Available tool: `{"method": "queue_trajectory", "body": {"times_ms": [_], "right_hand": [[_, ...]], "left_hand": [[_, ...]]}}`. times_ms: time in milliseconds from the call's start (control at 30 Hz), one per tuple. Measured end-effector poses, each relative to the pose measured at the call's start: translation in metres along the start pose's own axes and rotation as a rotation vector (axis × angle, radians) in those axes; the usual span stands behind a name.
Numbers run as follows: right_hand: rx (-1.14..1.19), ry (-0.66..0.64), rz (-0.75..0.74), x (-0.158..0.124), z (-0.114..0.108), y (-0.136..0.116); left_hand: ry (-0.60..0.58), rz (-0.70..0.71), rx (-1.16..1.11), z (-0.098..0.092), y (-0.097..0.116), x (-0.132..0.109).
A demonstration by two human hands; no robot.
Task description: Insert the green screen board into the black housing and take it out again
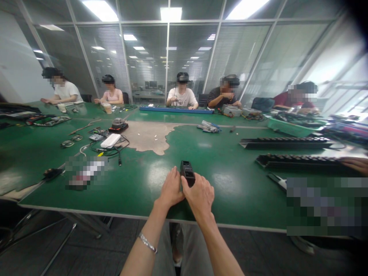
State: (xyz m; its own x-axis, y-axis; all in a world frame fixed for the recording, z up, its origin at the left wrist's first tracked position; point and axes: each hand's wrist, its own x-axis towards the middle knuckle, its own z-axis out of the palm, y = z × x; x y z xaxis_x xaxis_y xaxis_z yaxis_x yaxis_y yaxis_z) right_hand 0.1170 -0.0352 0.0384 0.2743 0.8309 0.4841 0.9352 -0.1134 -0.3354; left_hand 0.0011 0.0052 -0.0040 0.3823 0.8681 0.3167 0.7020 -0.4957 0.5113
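A small black rectangular block with slots in its upper face [188, 173] is held upright or slightly tilted near the front edge of the green table. My right hand [199, 193] is closed round its right side and near end, the thumb lying along the near left corner. My left hand [171, 188], a silver bracelet on its wrist, presses against the block's left side with fingers bent together. The two hands meet at the near end, which they hide. What exactly the block is, I cannot make out.
The green table [138, 184] has a torn beige patch [155, 138]. Cables and a white box [110, 140] are on the left. Long black slotted rails [284, 143] and a green basket [293, 126] stand right. A co-worker's hand [355, 164] touches the nearer rail; several people sit opposite.
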Motion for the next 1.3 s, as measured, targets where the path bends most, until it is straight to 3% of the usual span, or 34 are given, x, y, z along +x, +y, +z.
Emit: {"method": "queue_trajectory", "body": {"times_ms": [533,1033,1300], "right_hand": [[-0.087,-0.115,0.032,-0.01,0.002,-0.003],[0.106,-0.015,0.031,-0.015,0.023,0.012],[0.141,-0.011,0.022,-0.011,0.023,0.015]], "left_hand": [[-0.027,0.016,0.041,0.0,-0.001,0.002],[-0.055,0.007,-0.016,-0.004,0.003,0.001],[-0.073,0.015,0.006,-0.008,0.007,0.001]]}}
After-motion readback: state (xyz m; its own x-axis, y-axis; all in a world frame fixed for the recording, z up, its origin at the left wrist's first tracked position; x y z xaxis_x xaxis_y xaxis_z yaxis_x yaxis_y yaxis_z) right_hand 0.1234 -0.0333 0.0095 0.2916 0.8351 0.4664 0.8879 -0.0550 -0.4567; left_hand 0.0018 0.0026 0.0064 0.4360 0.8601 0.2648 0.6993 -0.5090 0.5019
